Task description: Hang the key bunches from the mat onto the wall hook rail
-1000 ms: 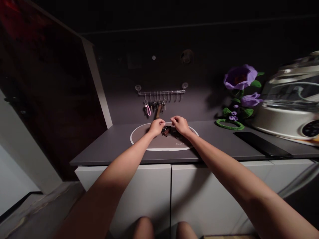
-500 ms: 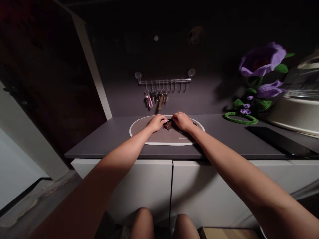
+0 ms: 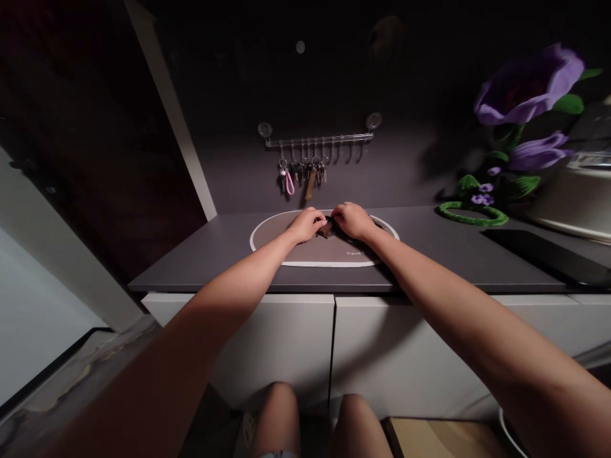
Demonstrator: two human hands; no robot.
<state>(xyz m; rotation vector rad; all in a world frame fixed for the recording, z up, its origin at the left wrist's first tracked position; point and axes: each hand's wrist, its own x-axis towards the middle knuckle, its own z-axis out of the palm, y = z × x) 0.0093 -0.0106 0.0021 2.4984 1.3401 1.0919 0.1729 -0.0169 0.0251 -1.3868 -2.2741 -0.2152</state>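
Observation:
Both my hands are over an oval brown mat with a white rim, lying on the dark counter. My left hand has its thumb and fingers pinched at the left side of a small dark brown object. From the other side, my right hand curls its fingers onto the same object. The fingers cover much of it, so I cannot make out its kind. Another dark item shows partly beyond my right wrist.
A clear hook rack on the wall holds several keys, a pink loop and a brown tag. At right are a purple flower decoration, a flat black item and a pale rounded appliance. White cabinet doors stand below.
The view has tilted down slightly, so the wall and counter sit higher in it. Both hands stay at the dark brown object, with the fingers shifted only a little.

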